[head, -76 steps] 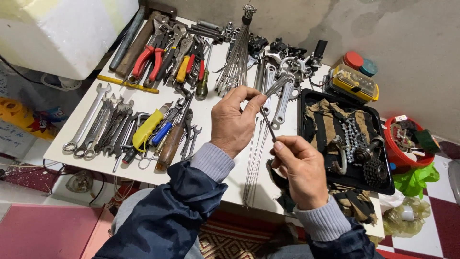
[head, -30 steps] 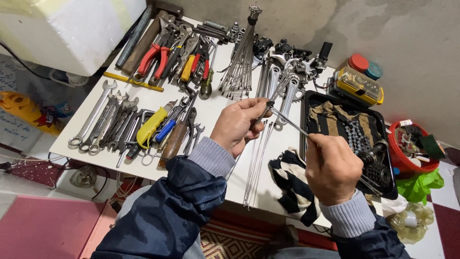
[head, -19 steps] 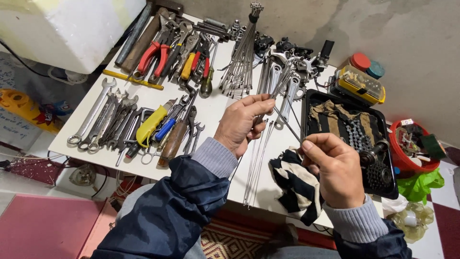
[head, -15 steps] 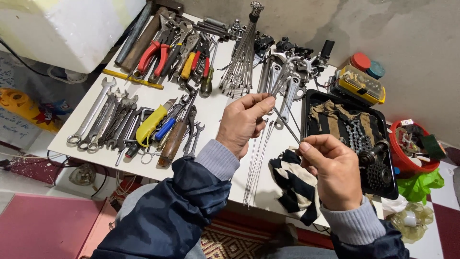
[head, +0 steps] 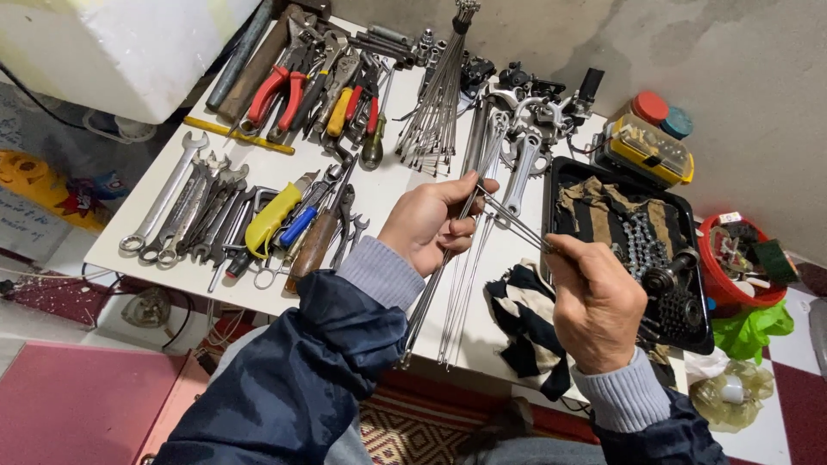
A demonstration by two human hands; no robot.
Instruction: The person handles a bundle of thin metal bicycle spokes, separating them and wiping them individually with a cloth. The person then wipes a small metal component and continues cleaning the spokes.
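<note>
Your left hand (head: 428, 222) and right hand (head: 594, 301) share a small bunch of thin metal spokes (head: 514, 223), held above the white surface (head: 392, 185). The left grip is closed on the bunch at its 10 o'clock end, fingertips curled over the rods. The right grip is closed on the 4 o'clock end, pinched between thumb and forefinger. The bunch runs on a slant from the left fingers down to the right fist, clear of the surface.

Below your hands, more loose spokes (head: 457, 293) lie flat on the surface, running from 12 o'clock to 6 o'clock and passing under the left wrist. At 12 o'clock from the left hand, a tied bundle of spokes (head: 438, 95) fans out. At 9 o'clock from the left hand lie a yellow-handled tool (head: 271, 220), a blue-handled tool (head: 300, 226) and a wooden-handled tool (head: 314, 245), close together. Farther toward 9 o'clock, a row of open-ended wrenches (head: 185, 211) lies side by side. At 11 o'clock, red-handled pliers (head: 277, 90) sit among other hand tools.

Just at 3 o'clock of the right hand, a black tray (head: 564, 172) holds a bicycle chain (head: 637, 245), a cog cassette (head: 680, 306) and a brown rag. A striped black-and-white cloth (head: 525, 323) lies at 8 o'clock of the right hand, touching the tray's near corner. A red bucket (head: 732, 293) stands beyond the tray at 3 o'clock.
</note>
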